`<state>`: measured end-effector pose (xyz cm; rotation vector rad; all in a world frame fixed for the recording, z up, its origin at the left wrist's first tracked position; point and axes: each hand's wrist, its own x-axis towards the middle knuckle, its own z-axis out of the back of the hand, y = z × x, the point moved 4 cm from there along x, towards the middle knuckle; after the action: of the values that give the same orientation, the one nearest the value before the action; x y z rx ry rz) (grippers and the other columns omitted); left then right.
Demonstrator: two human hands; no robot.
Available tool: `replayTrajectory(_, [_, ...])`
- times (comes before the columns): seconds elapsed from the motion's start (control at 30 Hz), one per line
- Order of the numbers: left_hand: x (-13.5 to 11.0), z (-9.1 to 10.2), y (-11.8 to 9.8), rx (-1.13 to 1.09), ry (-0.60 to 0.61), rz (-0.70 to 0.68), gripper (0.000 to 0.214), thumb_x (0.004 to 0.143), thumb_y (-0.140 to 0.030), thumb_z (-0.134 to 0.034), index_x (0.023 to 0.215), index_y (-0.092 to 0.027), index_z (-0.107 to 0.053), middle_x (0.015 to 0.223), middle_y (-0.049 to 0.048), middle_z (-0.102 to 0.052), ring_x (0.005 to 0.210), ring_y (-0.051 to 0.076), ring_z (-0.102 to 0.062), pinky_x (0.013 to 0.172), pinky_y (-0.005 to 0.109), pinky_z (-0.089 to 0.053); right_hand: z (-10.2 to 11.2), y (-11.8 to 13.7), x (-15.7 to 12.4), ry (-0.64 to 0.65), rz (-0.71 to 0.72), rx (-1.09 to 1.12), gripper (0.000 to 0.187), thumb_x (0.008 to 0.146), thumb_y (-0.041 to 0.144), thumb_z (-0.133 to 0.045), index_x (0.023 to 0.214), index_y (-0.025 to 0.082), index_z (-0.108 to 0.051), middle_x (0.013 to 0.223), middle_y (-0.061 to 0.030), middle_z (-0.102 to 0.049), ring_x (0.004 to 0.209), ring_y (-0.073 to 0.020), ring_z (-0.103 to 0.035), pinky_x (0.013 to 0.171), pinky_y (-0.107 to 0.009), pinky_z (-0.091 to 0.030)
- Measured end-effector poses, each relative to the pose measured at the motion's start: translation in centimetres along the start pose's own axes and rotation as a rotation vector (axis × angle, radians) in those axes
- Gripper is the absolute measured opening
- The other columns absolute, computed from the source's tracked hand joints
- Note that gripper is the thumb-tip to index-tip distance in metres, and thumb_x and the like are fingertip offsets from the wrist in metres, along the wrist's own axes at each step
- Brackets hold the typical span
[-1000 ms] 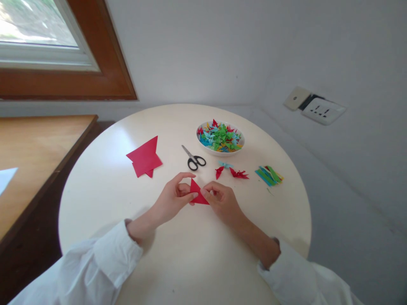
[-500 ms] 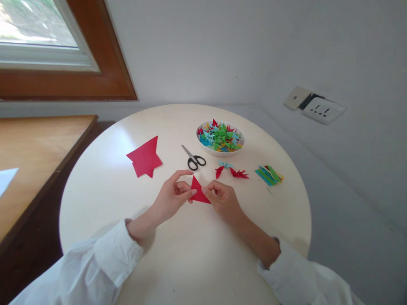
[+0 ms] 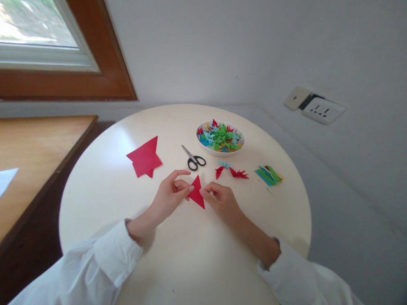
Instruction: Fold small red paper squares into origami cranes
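Note:
A small red paper triangle [image 3: 197,192] is held between my two hands, above the round white table [image 3: 197,258]. My left hand [image 3: 173,189] pinches its left side between thumb and fingers, with the index finger raised and curved over. On its right side my right hand [image 3: 219,197] closes thumb and fingertip at the paper's edge. Just beyond the hands lie black-handled scissors [image 3: 196,162]. Two small red folded paper cranes and a light blue one [image 3: 225,164] rest past my right hand.
A white bowl [image 3: 219,151] full of colourful paper cranes stands at the back. Red paper sheets [image 3: 145,157] lie on the left, and coloured paper strips [image 3: 269,175] on the right. A wooden surface [image 3: 41,144] adjoins at far left; walls border the table.
The red paper triangle has turned clockwise between my fingers, so its lower right point now faces down towards me. My hands have shifted only slightly.

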<state>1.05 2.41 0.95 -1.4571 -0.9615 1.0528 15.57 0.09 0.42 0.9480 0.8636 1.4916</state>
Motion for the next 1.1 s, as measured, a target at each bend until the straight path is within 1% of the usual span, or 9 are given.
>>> replayTrajectory(0.33, [-0.08,0.06,0.0,-0.027,-0.011,0.003,0.04,0.064,-0.032,-0.07,0.096,-0.016,-0.051,0.056,-0.0033,-0.062,0.048,0.009,-0.051,0.051,0.021,-0.041,-0.03,-0.04,-0.03,0.017,-0.003,-0.021,0.023,0.077,0.031,-0.051,0.058,0.018,-0.054,0.06,0.0005,-0.058,0.059,-0.0124,-0.049,0.058,-0.026,-0.035])
replayTrajectory(0.47, [-0.12,-0.02,0.05,-0.044,0.002,0.003,0.038,0.067,-0.034,-0.068,0.095,-0.016,-0.052,0.058,-0.0023,-0.062,0.049,0.01,-0.053,0.053,0.023,-0.042,-0.02,0.04,-0.06,0.021,-0.009,-0.013,0.023,0.077,0.031,-0.051,0.058,0.018,-0.055,0.061,-0.0002,-0.059,0.06,-0.0125,-0.05,0.059,-0.026,-0.036])
replayTrajectory(0.67, [-0.11,0.11,0.15,-0.076,0.012,0.001,0.034,0.07,-0.036,-0.065,0.095,-0.016,-0.052,0.053,-0.004,-0.059,0.051,0.011,-0.057,0.059,0.025,-0.046,0.21,-0.1,0.05,-0.018,-0.026,-0.001,0.023,0.077,0.032,-0.05,0.059,0.017,-0.055,0.061,-0.0001,-0.058,0.06,-0.0126,-0.049,0.059,-0.026,-0.035])
replayTrajectory(0.77, [-0.06,0.24,0.16,-0.084,0.006,-0.006,0.034,0.071,-0.037,-0.065,0.094,-0.016,-0.054,0.054,-0.003,-0.061,0.054,0.012,-0.06,0.063,0.027,-0.048,0.33,-0.21,0.12,-0.035,-0.041,0.006,0.023,0.077,0.032,-0.05,0.061,0.017,-0.056,0.061,-0.0003,-0.059,0.06,-0.0127,-0.048,0.059,-0.026,-0.035])
replayTrajectory(0.97, [-0.14,0.01,-0.01,-0.131,0.027,0.006,0.034,0.064,-0.032,-0.071,0.089,-0.016,-0.056,0.063,-0.0007,-0.065,0.058,0.012,-0.06,0.065,0.028,-0.049,0.38,-0.25,0.12,-0.041,-0.043,0.013,0.022,0.076,0.032,-0.05,0.062,0.017,-0.057,0.062,-0.0009,-0.06,0.06,-0.0129,-0.049,0.055,-0.025,-0.035])
replayTrajectory(1.1, [-0.16,-0.13,-0.14,-0.127,0.047,-0.004,0.03,0.064,-0.03,-0.071,0.086,-0.016,-0.056,0.068,0.001,-0.067,0.062,0.014,-0.062,0.063,0.027,-0.048,0.31,-0.35,0.14,-0.037,-0.049,0.026,0.022,0.077,0.032,-0.05,0.063,0.017,-0.058,0.062,-0.0014,-0.06,0.061,-0.0131,-0.049,0.055,-0.025,-0.036])
